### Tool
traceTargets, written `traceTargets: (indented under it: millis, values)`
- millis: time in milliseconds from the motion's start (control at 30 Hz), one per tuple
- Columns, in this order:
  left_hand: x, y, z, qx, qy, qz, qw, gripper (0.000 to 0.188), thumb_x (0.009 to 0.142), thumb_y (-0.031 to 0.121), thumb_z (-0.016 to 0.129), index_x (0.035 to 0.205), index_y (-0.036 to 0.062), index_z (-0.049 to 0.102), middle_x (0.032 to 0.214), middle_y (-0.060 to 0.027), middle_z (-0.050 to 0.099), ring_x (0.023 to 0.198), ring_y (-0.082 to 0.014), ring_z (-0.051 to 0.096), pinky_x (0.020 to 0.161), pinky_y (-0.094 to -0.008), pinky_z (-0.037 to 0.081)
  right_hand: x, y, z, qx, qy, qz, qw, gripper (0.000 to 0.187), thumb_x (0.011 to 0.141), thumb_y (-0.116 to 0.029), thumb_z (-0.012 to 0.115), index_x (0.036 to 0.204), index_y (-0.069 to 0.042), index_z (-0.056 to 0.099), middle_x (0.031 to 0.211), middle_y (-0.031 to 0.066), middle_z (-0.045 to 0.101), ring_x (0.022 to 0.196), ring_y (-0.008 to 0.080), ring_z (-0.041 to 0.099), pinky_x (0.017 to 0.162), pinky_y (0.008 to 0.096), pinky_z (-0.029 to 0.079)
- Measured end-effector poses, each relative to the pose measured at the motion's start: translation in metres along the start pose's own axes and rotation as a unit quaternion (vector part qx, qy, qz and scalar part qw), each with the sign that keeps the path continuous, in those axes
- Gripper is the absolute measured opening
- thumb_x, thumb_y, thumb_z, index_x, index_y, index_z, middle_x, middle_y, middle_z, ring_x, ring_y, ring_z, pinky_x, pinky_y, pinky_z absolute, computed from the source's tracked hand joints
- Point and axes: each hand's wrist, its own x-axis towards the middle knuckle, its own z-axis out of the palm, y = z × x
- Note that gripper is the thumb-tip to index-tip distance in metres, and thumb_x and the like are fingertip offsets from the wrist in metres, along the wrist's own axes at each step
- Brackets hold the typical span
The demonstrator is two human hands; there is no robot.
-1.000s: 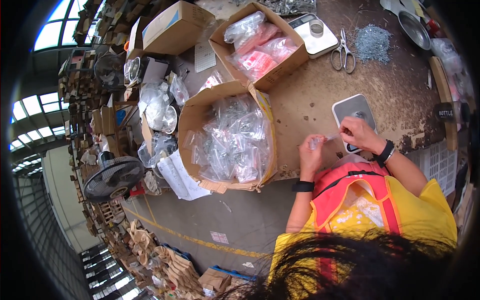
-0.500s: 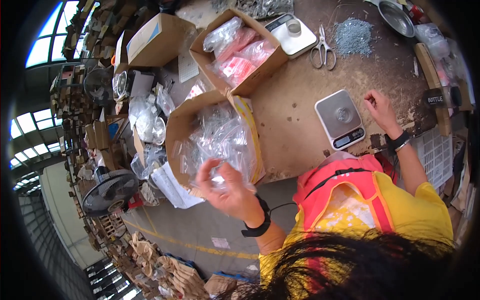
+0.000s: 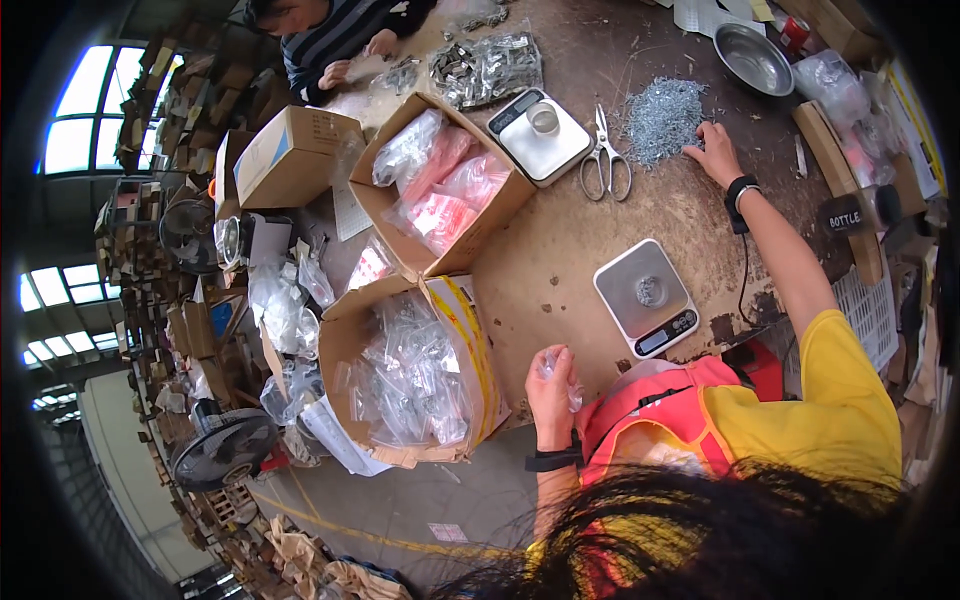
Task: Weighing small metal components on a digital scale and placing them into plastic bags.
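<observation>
A small clear plastic bag [image 3: 556, 366], thin and crinkled, is pinched in the fingers of the person's left hand [image 3: 551, 395], held up near the counter's [image 3: 560, 250] near edge just beside an open cardboard box [image 3: 410, 375] stuffed with more glossy transparent bags of small metal parts. The right hand [image 3: 713, 152] is stretched far across the worn brown counter, fingers spread and resting at the edge of a loose heap of small silvery fasteners [image 3: 662, 118]; it grips nothing that can be made out. Between the two hands sits a flat digital scale [image 3: 647, 299] with a square metallic platform carrying a few small pieces. A second scale [image 3: 541, 135], white-topped with a small round cup on it, stands farther back, next to a pair of steel scissors [image 3: 603, 157] lying flat. Another cardboard box [image 3: 440, 190] holds soft bags in pink and clear plastic, its flaps open. A round stainless bowl [image 3: 755, 58] sits near the far corner. At the far side of the counter another person's hands [image 3: 380, 43], in a striped sleeve, rest near a pile of bagged metal parts [image 3: 487, 68]. Both wrists of the wearer carry dark bands, and an orange vest over a yellow shirt shows below.
</observation>
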Motion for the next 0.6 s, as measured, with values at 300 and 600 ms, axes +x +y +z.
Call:
traceTargets:
  millis: [300,600]
  values:
    - [0.006,0.004,0.003,-0.011,0.023,-0.015,1.0,0.018,0.098,0.016,0.07,0.11,0.0052,0.062,0.084,-0.0016,0.062,0.059,-0.0078,0.05,0.046,-0.0246,0.043,-0.003,0.032,-0.014,0.48,-0.083,0.289,0.824,0.019,0.1,-0.009,0.062,0.116,0.0,0.067,0.102,0.0084,0.072,0.086,0.0155,0.07,0.08,0.0272,0.059]
    - [0.011,0.001,0.0,-0.021,-0.022,-0.014,0.999,0.02,0.097,0.017,0.071,0.111,0.0053,0.063,0.09,-0.0033,0.061,0.062,-0.0084,0.05,0.046,-0.0241,0.041,-0.038,-0.001,-0.056,0.724,-0.135,0.294,0.609,0.039,0.103,-0.004,0.049,0.138,0.012,0.048,0.132,0.0271,0.059,0.12,0.0335,0.063,0.103,0.0392,0.055]
